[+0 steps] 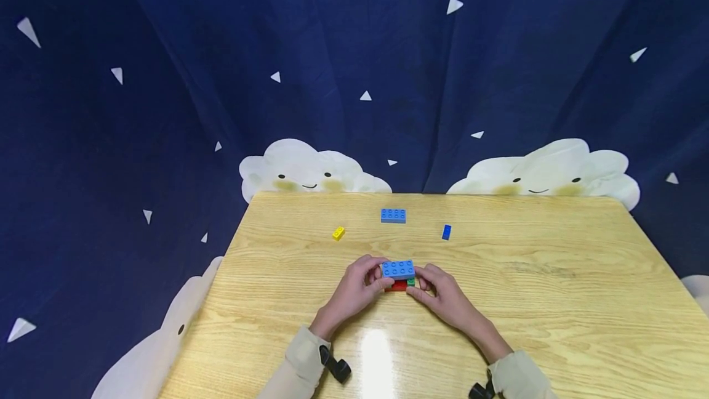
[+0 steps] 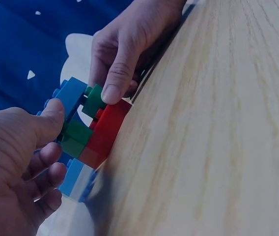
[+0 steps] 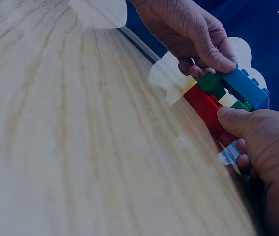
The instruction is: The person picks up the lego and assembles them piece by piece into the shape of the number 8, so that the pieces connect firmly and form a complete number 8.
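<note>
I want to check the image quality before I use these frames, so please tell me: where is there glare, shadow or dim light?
Head view: bright, with a white glare patch on the table near the bottom edge; left wrist view: dimmer, with a dark shadow below the red brick; right wrist view: also dim, with pale haze over the table.

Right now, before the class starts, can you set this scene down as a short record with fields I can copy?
Stack: red brick lowest, two green bricks on it, upper blue brick above
Left hand: holds upper blue brick
Right hand: grips stack's right end
Loose, beyond hands: yellow brick left, large blue brick middle, small blue brick right
Surface: wooden table
</note>
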A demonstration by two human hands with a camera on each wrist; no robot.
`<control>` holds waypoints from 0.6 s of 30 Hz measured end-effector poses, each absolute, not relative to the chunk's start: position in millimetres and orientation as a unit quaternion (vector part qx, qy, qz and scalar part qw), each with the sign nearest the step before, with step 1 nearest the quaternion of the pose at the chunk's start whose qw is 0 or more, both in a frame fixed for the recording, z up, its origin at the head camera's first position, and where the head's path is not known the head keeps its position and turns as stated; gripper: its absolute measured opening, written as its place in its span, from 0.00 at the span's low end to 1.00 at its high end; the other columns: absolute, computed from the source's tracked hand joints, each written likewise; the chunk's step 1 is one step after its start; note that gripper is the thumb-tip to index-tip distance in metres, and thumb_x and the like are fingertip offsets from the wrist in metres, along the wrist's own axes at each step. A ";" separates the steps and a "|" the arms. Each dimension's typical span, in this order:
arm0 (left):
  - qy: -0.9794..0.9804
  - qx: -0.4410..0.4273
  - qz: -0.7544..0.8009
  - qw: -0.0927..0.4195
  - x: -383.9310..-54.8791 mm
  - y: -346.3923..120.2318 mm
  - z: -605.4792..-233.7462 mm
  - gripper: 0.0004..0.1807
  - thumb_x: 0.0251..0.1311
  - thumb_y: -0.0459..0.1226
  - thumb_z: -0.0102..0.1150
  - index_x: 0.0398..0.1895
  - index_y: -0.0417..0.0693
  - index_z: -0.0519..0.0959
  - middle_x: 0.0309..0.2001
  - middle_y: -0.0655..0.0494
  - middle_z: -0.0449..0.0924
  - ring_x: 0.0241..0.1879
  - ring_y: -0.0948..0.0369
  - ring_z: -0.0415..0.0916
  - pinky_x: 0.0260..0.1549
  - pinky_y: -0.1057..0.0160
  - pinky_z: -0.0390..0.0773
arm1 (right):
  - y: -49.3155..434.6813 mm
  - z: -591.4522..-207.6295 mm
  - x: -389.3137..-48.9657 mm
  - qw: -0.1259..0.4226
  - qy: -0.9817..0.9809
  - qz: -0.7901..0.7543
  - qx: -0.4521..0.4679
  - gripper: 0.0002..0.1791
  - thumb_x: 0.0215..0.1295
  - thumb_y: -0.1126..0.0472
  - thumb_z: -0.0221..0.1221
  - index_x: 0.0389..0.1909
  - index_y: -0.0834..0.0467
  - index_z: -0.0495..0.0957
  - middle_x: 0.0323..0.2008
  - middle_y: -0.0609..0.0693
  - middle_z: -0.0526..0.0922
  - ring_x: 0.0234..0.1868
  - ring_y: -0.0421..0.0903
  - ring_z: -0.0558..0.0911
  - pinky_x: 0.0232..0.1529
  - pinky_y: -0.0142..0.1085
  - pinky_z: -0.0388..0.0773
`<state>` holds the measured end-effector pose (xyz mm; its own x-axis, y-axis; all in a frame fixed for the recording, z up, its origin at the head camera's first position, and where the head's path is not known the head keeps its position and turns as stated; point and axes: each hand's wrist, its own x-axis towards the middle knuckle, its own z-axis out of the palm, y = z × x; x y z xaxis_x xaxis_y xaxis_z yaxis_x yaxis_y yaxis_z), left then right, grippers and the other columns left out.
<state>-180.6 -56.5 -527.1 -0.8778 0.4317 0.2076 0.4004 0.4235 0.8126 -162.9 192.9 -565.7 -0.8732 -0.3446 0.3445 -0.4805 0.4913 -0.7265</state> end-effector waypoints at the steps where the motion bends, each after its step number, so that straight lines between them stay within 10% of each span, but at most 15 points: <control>1: 0.844 0.248 0.475 0.018 -180.5 -56.6 -526.6 0.20 0.66 0.41 0.71 0.59 0.47 0.83 0.34 0.61 0.74 0.32 0.67 0.69 0.31 0.70 0.70 | 193.0 -565.8 -162.9 0.077 -0.860 0.444 0.240 0.20 0.66 0.57 0.72 0.56 0.58 0.84 0.29 0.44 0.71 0.29 0.39 0.68 0.30 0.28 0.64; 18: 0.850 0.266 0.454 0.004 -179.4 -57.2 -526.0 0.18 0.64 0.41 0.72 0.55 0.48 0.84 0.33 0.60 0.72 0.31 0.61 0.70 0.29 0.71 0.68 | 192.9 -566.3 -164.3 0.072 -0.862 0.442 0.239 0.12 0.68 0.56 0.71 0.47 0.55 0.82 0.29 0.43 0.71 0.29 0.37 0.68 0.30 0.29 0.65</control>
